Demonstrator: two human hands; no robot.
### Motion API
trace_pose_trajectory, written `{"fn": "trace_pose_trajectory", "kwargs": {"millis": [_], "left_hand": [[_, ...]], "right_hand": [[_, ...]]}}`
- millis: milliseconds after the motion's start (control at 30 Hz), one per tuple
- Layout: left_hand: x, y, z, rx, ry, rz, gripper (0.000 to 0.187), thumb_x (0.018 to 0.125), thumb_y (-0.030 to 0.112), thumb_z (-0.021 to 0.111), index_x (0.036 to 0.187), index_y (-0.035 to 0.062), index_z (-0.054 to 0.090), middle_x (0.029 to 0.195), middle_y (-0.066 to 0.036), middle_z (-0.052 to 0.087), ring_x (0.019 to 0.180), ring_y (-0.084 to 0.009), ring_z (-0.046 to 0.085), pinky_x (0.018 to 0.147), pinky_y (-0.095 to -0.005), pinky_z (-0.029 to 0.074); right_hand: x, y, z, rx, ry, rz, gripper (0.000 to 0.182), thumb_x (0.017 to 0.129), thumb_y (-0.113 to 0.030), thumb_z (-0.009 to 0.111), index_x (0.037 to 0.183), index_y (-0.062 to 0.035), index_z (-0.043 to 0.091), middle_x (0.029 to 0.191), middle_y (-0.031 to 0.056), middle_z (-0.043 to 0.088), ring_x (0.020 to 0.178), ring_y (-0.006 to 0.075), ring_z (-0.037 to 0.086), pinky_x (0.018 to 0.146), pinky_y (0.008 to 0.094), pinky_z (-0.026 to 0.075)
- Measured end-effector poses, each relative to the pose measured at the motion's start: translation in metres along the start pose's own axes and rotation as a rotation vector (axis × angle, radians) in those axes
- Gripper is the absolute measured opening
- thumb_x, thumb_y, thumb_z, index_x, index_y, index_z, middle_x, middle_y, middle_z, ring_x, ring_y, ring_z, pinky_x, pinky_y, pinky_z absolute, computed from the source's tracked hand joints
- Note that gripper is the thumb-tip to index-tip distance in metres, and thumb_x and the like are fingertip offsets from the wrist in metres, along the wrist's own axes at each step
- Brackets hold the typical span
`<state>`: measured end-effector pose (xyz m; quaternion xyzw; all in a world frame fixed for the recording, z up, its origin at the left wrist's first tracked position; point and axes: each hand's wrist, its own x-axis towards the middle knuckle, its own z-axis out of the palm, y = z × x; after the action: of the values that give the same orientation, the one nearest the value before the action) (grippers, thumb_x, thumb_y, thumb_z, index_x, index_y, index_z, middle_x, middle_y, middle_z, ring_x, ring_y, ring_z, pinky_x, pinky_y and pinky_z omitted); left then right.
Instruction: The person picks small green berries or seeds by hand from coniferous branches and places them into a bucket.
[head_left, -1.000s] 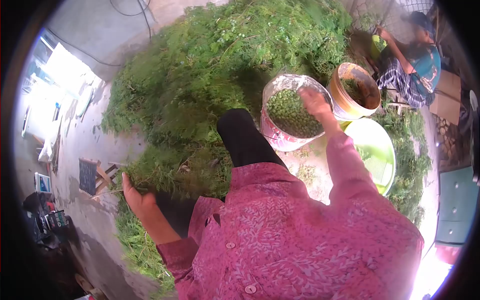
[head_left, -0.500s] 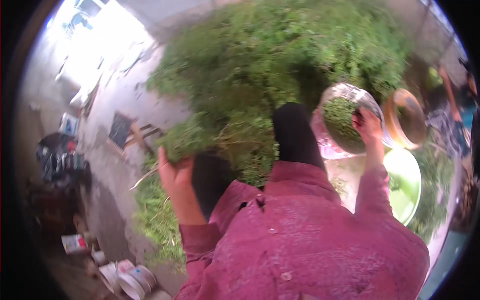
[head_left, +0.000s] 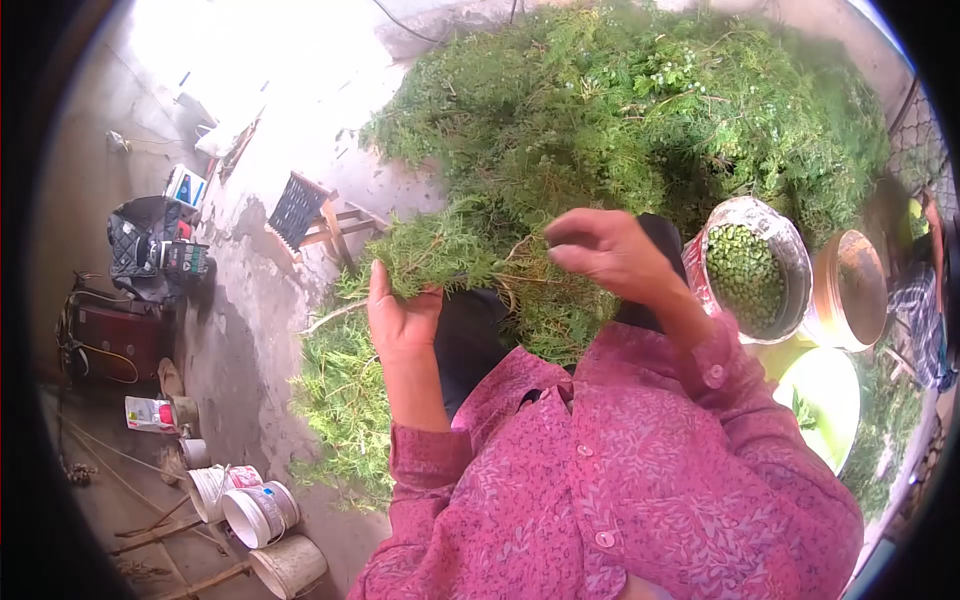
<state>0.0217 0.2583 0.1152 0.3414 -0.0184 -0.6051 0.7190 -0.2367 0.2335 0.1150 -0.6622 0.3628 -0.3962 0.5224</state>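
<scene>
My left hand (head_left: 402,322) is closed around a leafy green conifer branch (head_left: 435,255), with its thumb up along the near side. The foliage spreads over my lap toward the middle. My right hand (head_left: 612,256) hovers above my knee, just right of the branch. Its thumb and curled fingers are apart, and I see nothing between them. To its right stands a bucket (head_left: 808,290) part filled with small green cones (head_left: 742,270).
A big heap of cut greenery (head_left: 620,110) lies ahead. Right of the bucket are an orange-rimmed tub (head_left: 868,290) and a light green basin (head_left: 830,400). A small wooden stool (head_left: 300,212) stands left. Several white buckets (head_left: 262,512) lie at lower left. Loose sprigs (head_left: 345,400) cover the floor beside me.
My right hand has moved left from inside the cone bucket to beside the branch. My left hand still holds the branch. The whole view has shifted with my head.
</scene>
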Motion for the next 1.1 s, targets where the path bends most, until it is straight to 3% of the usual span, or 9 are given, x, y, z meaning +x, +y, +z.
{"fn": "trace_pose_trajectory", "kwargs": {"millis": [133, 200, 400, 767, 933, 1000, 1100], "left_hand": [[-0.007, 0.0, 0.007, 0.017, -0.018, 0.015, 0.032, 0.09, 0.028, 0.045, 0.115, 0.0081, 0.045, 0.112, -0.009, 0.052, 0.1, -0.0268, 0.051, 0.082, -0.0407, 0.044], [-0.004, 0.002, 0.004, 0.05, -0.012, 0.038, 0.033, 0.09, 0.028, 0.044, 0.115, 0.0076, 0.045, 0.112, -0.01, 0.052, 0.099, -0.0266, 0.051, 0.083, -0.0411, 0.043], [-0.009, 0.002, 0.01, 0.071, -0.007, 0.052, 0.036, 0.091, 0.032, 0.041, 0.115, 0.0064, 0.045, 0.112, -0.012, 0.052, 0.099, -0.0276, 0.05, 0.087, -0.045, 0.042], [-0.01, -0.005, 0.018, 0.167, 0.08, 0.148, 0.039, 0.09, 0.035, 0.04, 0.115, 0.0054, 0.045, 0.113, -0.015, 0.051, 0.103, -0.0321, 0.048, 0.09, -0.0508, 0.038], [0.004, -0.001, 0.006, -0.003, -0.013, 0.066, 0.037, 0.09, 0.033, 0.041, 0.113, 0.0041, 0.047, 0.107, -0.015, 0.054, 0.098, -0.0303, 0.051, 0.088, -0.0497, 0.04], [0.007, 0.0, 0.003, 0.015, -0.006, 0.067, 0.036, 0.09, 0.032, 0.041, 0.111, 0.004, 0.048, 0.104, -0.014, 0.055, 0.096, -0.0291, 0.052, 0.088, -0.0495, 0.041], [0.01, 0.002, 0.003, 0.042, -0.005, 0.079, 0.033, 0.09, 0.032, 0.041, 0.106, 0.0046, 0.049, 0.096, -0.012, 0.055, 0.091, -0.0265, 0.053, 0.086, -0.0491, 0.042]], "right_hand": [[0.02, -0.006, 0.027, -0.223, -0.084, -0.135, 0.031, 0.072, -0.008, 0.065, 0.102, -0.0015, 0.058, 0.09, 0.0084, 0.06, 0.081, 0.0178, 0.058, 0.073, 0.028, 0.047], [0.03, 0.004, 0.037, -0.538, -0.061, -0.534, 0.036, 0.067, -0.008, 0.062, 0.102, -0.0034, 0.058, 0.091, 0.0165, 0.059, 0.083, 0.0304, 0.058, 0.076, 0.0364, 0.046], [0.03, -0.002, 0.047, -0.488, -0.3, -0.397, 0.04, 0.066, -0.013, 0.062, 0.104, -0.0031, 0.056, 0.091, 0.0181, 0.058, 0.086, 0.0338, 0.055, 0.078, 0.0397, 0.044], [0.029, 0.002, 0.044, -0.36, -0.25, -0.358, 0.036, 0.066, -0.016, 0.062, 0.098, -0.0027, 0.056, 0.083, 0.0176, 0.057, 0.08, 0.034, 0.056, 0.073, 0.041, 0.045], [0.021, -0.003, 0.048, -0.474, -0.213, -0.358, 0.034, 0.068, -0.012, 0.065, 0.099, -0.0018, 0.056, 0.086, 0.0148, 0.056, 0.079, 0.0305, 0.056, 0.071, 0.037, 0.045], [0.021, 0.0, 0.049, -0.434, -0.148, -0.439, 0.032, 0.067, -0.011, 0.065, 0.096, -0.0023, 0.057, 0.085, 0.0148, 0.056, 0.078, 0.0313, 0.056, 0.07, 0.0369, 0.046], [0.018, -0.001, 0.052, -0.312, -0.106, -0.381, 0.027, 0.067, -0.009, 0.064, 0.092, -0.0024, 0.058, 0.082, 0.0153, 0.056, 0.077, 0.0317, 0.055, 0.067, 0.0375, 0.045]]}}
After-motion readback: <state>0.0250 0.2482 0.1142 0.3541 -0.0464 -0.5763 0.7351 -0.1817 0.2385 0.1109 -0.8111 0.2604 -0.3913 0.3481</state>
